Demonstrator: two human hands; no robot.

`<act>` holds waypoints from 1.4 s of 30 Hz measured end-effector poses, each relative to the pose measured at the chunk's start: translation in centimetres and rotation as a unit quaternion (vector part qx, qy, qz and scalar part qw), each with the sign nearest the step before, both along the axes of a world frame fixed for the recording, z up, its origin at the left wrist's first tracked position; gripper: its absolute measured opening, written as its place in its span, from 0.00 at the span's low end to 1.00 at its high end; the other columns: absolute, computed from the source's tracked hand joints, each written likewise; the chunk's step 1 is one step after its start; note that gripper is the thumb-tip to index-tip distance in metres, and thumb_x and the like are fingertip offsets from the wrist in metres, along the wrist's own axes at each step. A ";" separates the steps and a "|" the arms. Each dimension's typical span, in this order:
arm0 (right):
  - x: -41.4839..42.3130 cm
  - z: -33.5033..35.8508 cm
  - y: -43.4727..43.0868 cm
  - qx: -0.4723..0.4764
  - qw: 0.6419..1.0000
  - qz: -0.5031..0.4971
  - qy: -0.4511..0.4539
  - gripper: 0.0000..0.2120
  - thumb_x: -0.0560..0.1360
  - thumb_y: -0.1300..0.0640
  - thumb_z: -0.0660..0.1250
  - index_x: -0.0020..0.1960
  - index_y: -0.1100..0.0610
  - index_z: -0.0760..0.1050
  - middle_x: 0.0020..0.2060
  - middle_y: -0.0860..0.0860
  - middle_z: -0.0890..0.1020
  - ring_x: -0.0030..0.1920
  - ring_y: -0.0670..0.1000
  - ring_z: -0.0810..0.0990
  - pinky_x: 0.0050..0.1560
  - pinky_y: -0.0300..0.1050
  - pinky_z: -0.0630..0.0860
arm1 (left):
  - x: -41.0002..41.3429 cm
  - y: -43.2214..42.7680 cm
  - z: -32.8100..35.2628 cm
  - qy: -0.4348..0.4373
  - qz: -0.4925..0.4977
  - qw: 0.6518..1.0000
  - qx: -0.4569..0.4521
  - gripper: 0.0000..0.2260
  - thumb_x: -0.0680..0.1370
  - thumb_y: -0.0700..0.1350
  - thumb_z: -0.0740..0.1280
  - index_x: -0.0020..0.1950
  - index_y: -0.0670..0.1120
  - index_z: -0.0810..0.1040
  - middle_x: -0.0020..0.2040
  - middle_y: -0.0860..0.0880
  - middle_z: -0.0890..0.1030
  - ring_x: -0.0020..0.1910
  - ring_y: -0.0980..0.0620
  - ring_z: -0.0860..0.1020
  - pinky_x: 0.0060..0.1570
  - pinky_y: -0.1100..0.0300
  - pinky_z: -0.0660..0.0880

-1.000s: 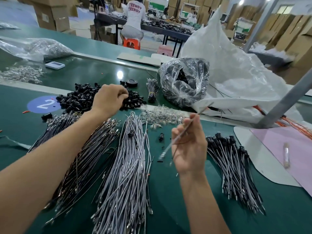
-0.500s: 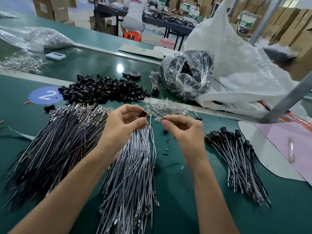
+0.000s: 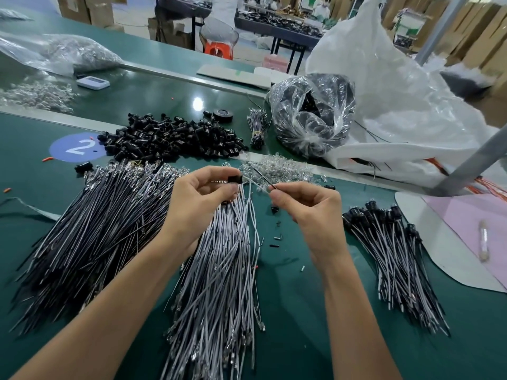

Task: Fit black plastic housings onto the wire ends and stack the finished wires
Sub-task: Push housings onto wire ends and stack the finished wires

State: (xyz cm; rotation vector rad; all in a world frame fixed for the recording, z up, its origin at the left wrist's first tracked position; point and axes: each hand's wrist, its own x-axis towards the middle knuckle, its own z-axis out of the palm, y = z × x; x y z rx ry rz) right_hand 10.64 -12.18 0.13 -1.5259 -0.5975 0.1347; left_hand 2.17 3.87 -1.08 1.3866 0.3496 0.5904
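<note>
My left hand (image 3: 197,204) pinches a small black plastic housing (image 3: 235,179) between thumb and forefinger above the green table (image 3: 296,311). My right hand (image 3: 310,212) pinches a thin wire (image 3: 262,177) whose end points up-left toward the housing, a short gap apart. Beneath the hands lies a pile of grey wires (image 3: 219,275). A pile of darker wires (image 3: 90,231) spreads to the left. Loose black housings (image 3: 170,141) are heaped behind. Finished wires with black housings (image 3: 395,259) lie stacked on the right.
Clear small parts (image 3: 277,170) lie behind the hands. A clear bag of black parts (image 3: 312,116) and a big white sack (image 3: 406,105) stand at the back right. A grey metal post (image 3: 472,163) slants at the right. A white-and-pink sheet (image 3: 466,223) lies at right.
My left hand came back from the heap of housings with one pinched. My right hand turned the wire end toward it. Both hands now meet above the grey wires.
</note>
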 end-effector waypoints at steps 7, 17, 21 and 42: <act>0.1 -0.4 0.0 0.009 1.000 -0.015 0.017 0.05 0.70 0.65 0.75 0.42 0.56 0.85 0.32 0.49 0.84 0.31 0.41 0.78 0.32 0.29 0.71 | 0.2 0.6 -0.2 0.020 -0.001 0.999 -0.031 0.10 0.76 0.35 0.69 0.54 0.45 0.83 0.42 0.48 0.83 0.40 0.54 0.81 0.46 0.65 0.79; 0.5 -0.8 0.1 0.020 0.997 -0.068 0.039 0.03 0.71 0.64 0.75 0.43 0.58 0.85 0.32 0.48 0.84 0.31 0.39 0.78 0.33 0.29 0.71 | 2.3 -0.2 0.8 0.110 0.024 0.994 -0.004 0.06 0.76 0.45 0.71 0.49 0.43 0.82 0.33 0.50 0.81 0.29 0.58 0.77 0.38 0.65 0.78; 0.4 -0.8 0.2 0.036 0.995 -0.083 0.047 0.04 0.71 0.65 0.75 0.43 0.58 0.85 0.32 0.48 0.84 0.30 0.40 0.77 0.33 0.30 0.71 | 8.1 0.8 5.1 0.079 -0.034 0.989 -0.122 0.22 0.78 0.44 0.68 0.69 0.37 0.70 0.59 0.39 0.80 0.52 0.50 0.83 0.59 0.53 0.78; -0.2 -1.1 0.8 -0.006 0.997 -0.074 0.020 0.08 0.72 0.63 0.75 0.41 0.51 0.85 0.35 0.50 0.85 0.37 0.47 0.81 0.41 0.37 0.79 | 10.1 10.5 0.6 0.409 0.084 0.716 0.560 0.10 0.73 0.31 0.65 0.53 0.37 0.78 0.53 0.37 0.78 0.52 0.36 0.78 0.44 0.49 0.72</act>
